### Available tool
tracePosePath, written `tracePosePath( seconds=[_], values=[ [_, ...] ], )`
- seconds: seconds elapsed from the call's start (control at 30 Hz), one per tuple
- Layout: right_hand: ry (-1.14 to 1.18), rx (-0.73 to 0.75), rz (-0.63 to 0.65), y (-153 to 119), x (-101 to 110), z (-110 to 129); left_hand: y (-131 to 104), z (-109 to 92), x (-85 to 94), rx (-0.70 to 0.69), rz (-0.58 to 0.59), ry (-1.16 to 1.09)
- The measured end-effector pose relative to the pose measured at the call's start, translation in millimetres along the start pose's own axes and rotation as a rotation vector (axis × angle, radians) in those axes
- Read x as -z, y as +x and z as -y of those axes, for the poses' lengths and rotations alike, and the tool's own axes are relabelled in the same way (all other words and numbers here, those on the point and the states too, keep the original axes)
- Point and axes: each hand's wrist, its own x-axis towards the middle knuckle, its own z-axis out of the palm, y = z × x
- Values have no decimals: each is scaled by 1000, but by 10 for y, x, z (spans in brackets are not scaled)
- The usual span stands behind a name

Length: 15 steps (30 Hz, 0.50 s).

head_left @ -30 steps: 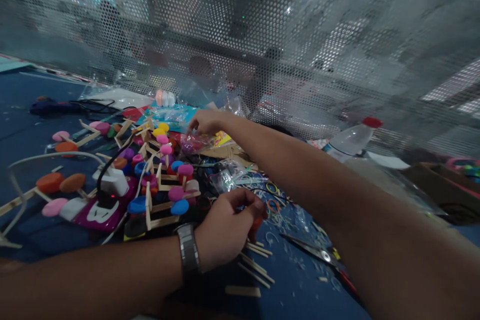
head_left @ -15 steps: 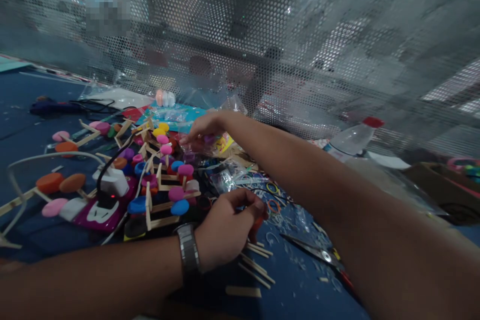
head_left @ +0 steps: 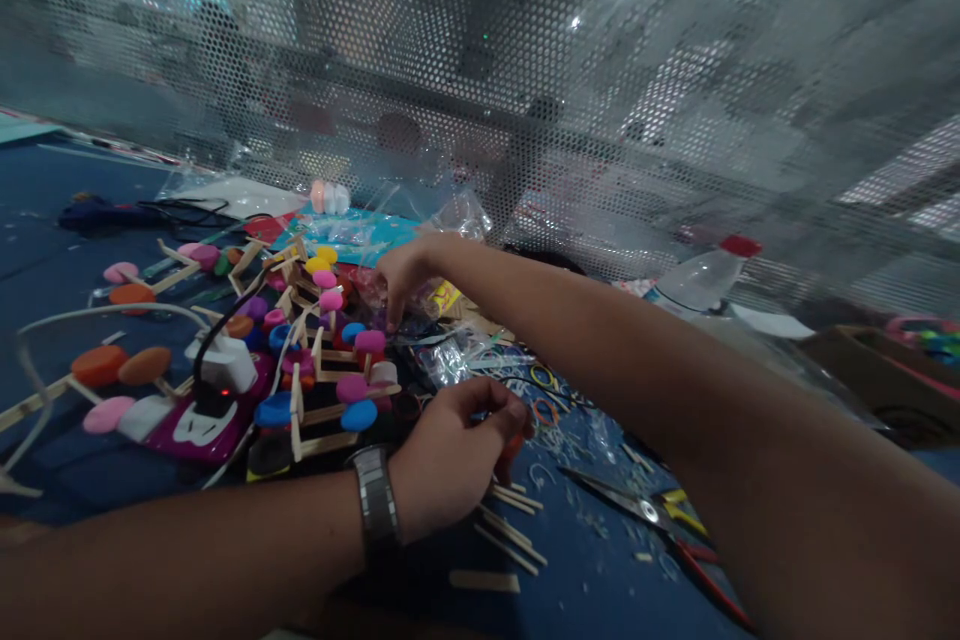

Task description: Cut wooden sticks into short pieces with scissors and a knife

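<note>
My left hand point(head_left: 450, 450), with a metal watch point(head_left: 376, 495) at its wrist, is closed in a pinch around a small orange-red piece point(head_left: 511, 452), mostly hidden by the fingers. Thin wooden sticks point(head_left: 514, 532) lie just below it. My right hand point(head_left: 406, 275) stretches across to the far clutter, its visible fingers apart and pointing down. Beside it lie a clear plastic bag point(head_left: 367, 292) and a yellow-printed packet point(head_left: 444, 297). Left of both hands sit several craft-stick assemblies with coloured round caps, among them a blue cap point(head_left: 359, 415) and a pink cap point(head_left: 370, 341).
A purple power strip point(head_left: 202, 428) with a white plug point(head_left: 229, 365) and cables lies at left. Scissors point(head_left: 649, 510) rest under my right forearm, by loose rubber bands point(head_left: 546, 412). A red-capped bottle point(head_left: 697, 280) and a cardboard box point(head_left: 862, 375) stand right, before a perforated screen point(head_left: 450, 80).
My right hand has shifted slightly to the right and toward me, its fingers turning from leftward to downward. More of the scissors' handles shows. My left hand stays in place.
</note>
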Motion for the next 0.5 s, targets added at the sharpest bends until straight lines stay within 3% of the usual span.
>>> tracePosePath(
  seconds=[0.5],
  values=[
    [103, 77, -183, -35, -84, -4, -15, -17, -8, 9, 2, -16]
  ],
)
